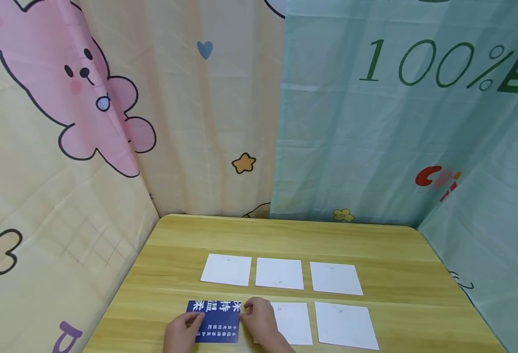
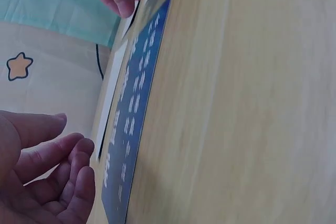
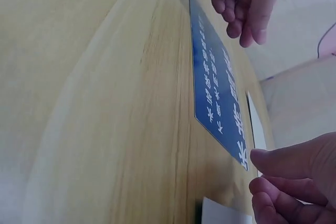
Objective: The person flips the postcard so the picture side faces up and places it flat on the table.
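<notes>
A dark blue card printed with white characters lies on the wooden table, between the two hands. My left hand is at its left edge in the head view. Seen from the left wrist, that hand hovers just off the card, thumb and fingers apart and loosely bent, nothing between them. At the card's right edge is my right hand, partly covering a white card. In the right wrist view its thumb and loosely bent fingers are close to the blue card's corner; contact cannot be made out.
Three white cards form a back row: left, middle and right. Another white card lies front right. The wooden table meets printed curtains at its back and sides.
</notes>
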